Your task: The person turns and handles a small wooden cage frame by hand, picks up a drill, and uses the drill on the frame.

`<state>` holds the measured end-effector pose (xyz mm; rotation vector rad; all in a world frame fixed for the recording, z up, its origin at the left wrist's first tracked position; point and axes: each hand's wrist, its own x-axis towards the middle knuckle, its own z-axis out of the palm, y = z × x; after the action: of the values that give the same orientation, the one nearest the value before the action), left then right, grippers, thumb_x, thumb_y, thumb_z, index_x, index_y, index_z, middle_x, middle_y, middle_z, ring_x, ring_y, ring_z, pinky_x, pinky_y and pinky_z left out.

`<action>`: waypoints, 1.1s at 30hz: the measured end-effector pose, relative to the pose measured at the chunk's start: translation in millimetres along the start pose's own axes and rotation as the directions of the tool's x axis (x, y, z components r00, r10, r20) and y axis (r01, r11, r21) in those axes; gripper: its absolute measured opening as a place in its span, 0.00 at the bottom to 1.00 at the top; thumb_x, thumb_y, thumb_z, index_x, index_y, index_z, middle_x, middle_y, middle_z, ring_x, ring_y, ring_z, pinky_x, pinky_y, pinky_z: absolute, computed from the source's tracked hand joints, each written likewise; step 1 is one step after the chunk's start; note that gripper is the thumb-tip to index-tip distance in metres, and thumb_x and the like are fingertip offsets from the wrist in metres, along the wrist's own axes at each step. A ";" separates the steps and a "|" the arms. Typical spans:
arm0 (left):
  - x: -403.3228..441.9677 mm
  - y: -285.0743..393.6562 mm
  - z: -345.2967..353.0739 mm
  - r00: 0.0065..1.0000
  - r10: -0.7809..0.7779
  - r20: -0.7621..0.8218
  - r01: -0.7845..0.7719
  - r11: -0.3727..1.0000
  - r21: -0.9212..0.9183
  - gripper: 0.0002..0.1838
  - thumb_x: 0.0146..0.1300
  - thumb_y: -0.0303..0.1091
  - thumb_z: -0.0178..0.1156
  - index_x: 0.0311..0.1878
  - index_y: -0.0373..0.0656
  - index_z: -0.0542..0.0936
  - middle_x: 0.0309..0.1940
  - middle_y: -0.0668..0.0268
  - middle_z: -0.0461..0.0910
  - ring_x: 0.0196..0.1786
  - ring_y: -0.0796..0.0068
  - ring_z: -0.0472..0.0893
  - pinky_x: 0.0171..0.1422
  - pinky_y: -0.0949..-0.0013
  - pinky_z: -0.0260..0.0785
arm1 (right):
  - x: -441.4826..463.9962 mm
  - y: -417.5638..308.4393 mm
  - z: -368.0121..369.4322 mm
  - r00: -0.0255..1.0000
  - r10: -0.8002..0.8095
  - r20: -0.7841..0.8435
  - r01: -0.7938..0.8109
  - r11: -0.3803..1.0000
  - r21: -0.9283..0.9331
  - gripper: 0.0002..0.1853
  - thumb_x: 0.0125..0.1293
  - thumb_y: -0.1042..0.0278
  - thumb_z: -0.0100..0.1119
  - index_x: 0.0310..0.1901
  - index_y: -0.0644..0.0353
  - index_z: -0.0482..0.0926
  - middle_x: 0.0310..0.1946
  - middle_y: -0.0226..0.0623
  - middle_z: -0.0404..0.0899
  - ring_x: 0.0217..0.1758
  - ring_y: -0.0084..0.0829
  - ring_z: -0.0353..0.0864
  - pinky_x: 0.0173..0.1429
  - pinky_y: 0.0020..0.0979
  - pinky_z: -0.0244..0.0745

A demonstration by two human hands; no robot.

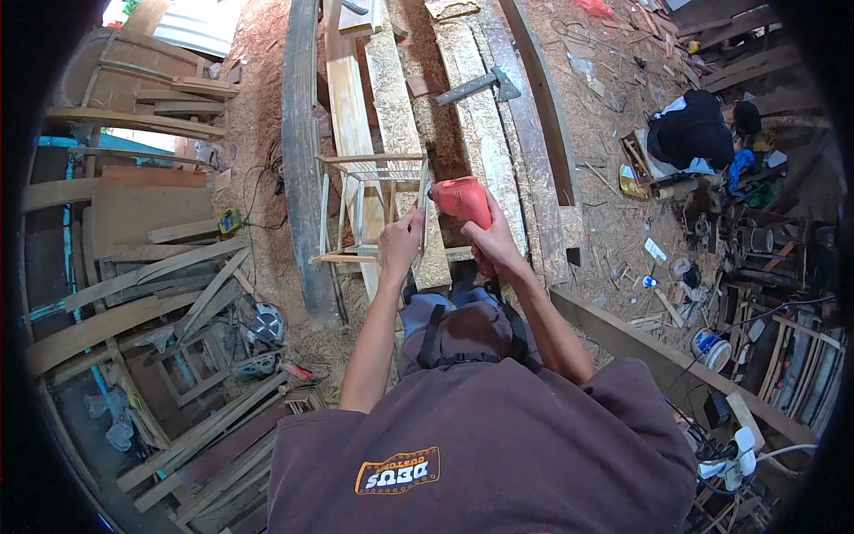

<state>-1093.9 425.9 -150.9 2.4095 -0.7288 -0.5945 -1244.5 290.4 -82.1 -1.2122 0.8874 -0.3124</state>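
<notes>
Floor (605, 222) was the biggest surface: sawdust and offcuts all over. Long timbers (480, 133) ran away from the person across the middle of the view, shavings on top. A co-worker in dark clothing (694, 129) sat or crouched off to the right, well apart from the work.

The slatted wooden frame (372, 157) was over the left-hand timbers, directly ahead of the person and a bit left. Thin bars, open sides. A hatchet (467, 88) lay on the timbers beyond it, head to the right, out of the way.

Red power drill (465, 201) was next down in size, lying roughly level, nose pointing left at the frame's right side. Couldn't tell if the bit was in contact; too small.

Hands: right (495, 245) was closed around the drill's grip, trigger finger hidden. Left (402, 240) had fingers bunched at the frame's right side, just beside the drill nose; couldn't tell if they pinched a bar, a small fastener or nothing.

My read: step in hand was drilling or driving at that side bar. Next move called for nose square to the bar, frame braced, light pressure since the stock looked thin, and left fingertips clear of the bit line.
</notes>
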 end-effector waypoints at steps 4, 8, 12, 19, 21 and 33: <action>0.3 -0.1 -0.6 1.000 -0.007 0.010 0.007 1.000 -0.003 0.24 0.75 0.60 0.50 0.55 0.56 0.87 0.26 0.48 0.81 0.35 0.45 0.84 0.41 0.50 0.73 | -0.1 -0.9 -0.8 0.999 0.031 0.025 -0.031 0.999 0.015 0.39 0.55 0.78 0.55 0.73 0.51 0.64 0.41 0.34 0.78 0.21 0.20 0.72 0.22 0.26 0.69; 0.5 -2.0 2.0 1.000 0.023 -0.006 -0.023 1.000 -0.017 0.24 0.75 0.59 0.50 0.55 0.55 0.87 0.25 0.48 0.81 0.34 0.44 0.84 0.39 0.50 0.73 | 0.8 -0.3 -2.5 0.998 0.056 0.030 -0.056 0.998 0.021 0.40 0.56 0.78 0.55 0.73 0.52 0.62 0.40 0.34 0.78 0.20 0.20 0.71 0.22 0.25 0.69; 0.3 2.3 -0.5 1.000 0.003 0.012 -0.003 1.000 -0.015 0.24 0.76 0.58 0.50 0.55 0.54 0.87 0.26 0.48 0.82 0.35 0.45 0.85 0.40 0.51 0.73 | 7.4 3.9 -6.8 0.999 0.001 0.050 -0.003 0.999 0.043 0.40 0.56 0.78 0.55 0.74 0.51 0.61 0.39 0.34 0.77 0.19 0.20 0.70 0.21 0.25 0.68; -0.5 4.1 1.5 0.999 0.016 -0.049 -0.019 0.997 -0.073 0.26 0.75 0.61 0.51 0.49 0.51 0.89 0.22 0.46 0.80 0.33 0.42 0.84 0.40 0.47 0.74 | 13.5 -1.2 -14.1 0.993 0.080 0.089 -0.085 0.995 0.046 0.40 0.55 0.77 0.55 0.73 0.50 0.61 0.34 0.33 0.77 0.16 0.21 0.70 0.18 0.26 0.67; -0.2 4.4 0.4 0.999 0.007 -0.047 -0.010 0.997 -0.071 0.26 0.75 0.61 0.51 0.49 0.51 0.89 0.22 0.46 0.80 0.33 0.42 0.84 0.40 0.47 0.74 | 18.2 -9.3 -15.9 0.989 0.058 0.133 -0.058 0.998 -0.006 0.39 0.55 0.77 0.55 0.72 0.50 0.62 0.33 0.34 0.77 0.16 0.22 0.71 0.18 0.27 0.67; 2.0 7.6 1.3 1.000 -0.002 -0.014 0.002 1.000 -0.027 0.25 0.76 0.60 0.50 0.53 0.53 0.88 0.24 0.44 0.80 0.35 0.40 0.84 0.42 0.47 0.74 | 37.9 -15.1 -4.7 0.987 0.036 0.155 0.038 0.892 -0.451 0.37 0.57 0.67 0.59 0.71 0.49 0.63 0.51 0.52 0.82 0.56 0.54 0.83 0.60 0.46 0.76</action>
<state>-1095.8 418.8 -147.8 2.3877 -0.7083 -0.5841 -1220.2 257.4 -84.8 -1.6457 0.8433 -0.0005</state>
